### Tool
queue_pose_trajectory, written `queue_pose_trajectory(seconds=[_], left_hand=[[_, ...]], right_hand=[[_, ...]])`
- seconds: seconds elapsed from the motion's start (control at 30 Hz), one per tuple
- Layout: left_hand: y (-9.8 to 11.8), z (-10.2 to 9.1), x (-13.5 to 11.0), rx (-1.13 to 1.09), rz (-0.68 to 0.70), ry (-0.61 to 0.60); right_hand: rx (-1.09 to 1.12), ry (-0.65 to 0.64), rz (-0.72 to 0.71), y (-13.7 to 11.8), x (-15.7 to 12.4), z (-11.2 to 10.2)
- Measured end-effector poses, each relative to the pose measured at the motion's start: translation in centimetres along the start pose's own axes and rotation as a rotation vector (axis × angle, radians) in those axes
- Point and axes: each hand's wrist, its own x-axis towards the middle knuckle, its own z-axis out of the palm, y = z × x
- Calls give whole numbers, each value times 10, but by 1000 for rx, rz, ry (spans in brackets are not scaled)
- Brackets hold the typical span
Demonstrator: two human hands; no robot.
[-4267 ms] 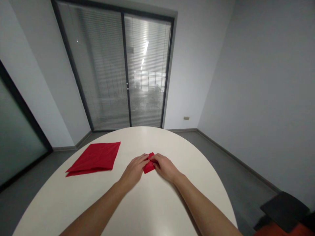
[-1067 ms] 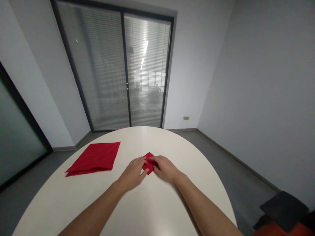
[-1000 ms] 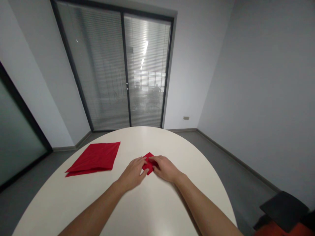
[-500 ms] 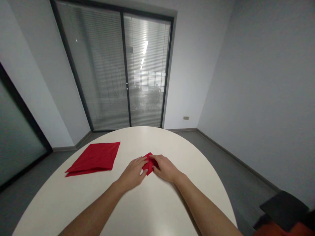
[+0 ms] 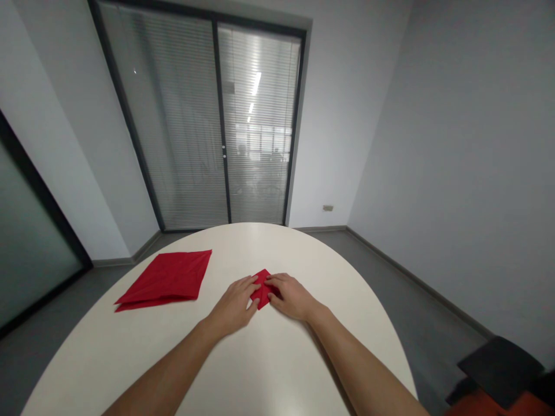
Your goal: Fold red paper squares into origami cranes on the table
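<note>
A small folded red sheet [image 5: 262,292], roughly diamond-shaped, lies on the table between my hands. Paper or cloth, I cannot tell which. My left hand [image 5: 234,303] has its fingertips on the left edge, with the thumb at the near side. On the right edge, my right hand [image 5: 292,296] grips with curled fingers and the thumb below. The fingers cover parts of both sides of the small sheet. To the left, apart from my hands, rests a larger folded red sheet [image 5: 169,277] with creases and slightly parted layers at its near edge.
The white round table [image 5: 260,358] carries both red sheets. Beyond it stand glazed panels with blinds [image 5: 186,127] in dark frames. A black and orange object [image 5: 500,370], perhaps a chair, is at the lower right. A grey wall [image 5: 468,144] runs along the right.
My right fingers have shifted very slightly on the small red sheet's right edge. My left hand and the larger sheet look the same.
</note>
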Motion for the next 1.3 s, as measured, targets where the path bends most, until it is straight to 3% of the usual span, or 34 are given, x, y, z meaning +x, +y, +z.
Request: queue_pose_trajectory(seconds=[0.57, 0.87, 1.3], left_hand=[[-3, 4, 0, -43, 54, 81], [0, 0, 1, -76, -13, 85], [-7, 9, 1, -91, -46, 135]], right_hand=[[10, 28, 74, -13, 2, -7], [66, 55, 150, -13, 2, -6], [73, 34, 138, -15, 2, -9]])
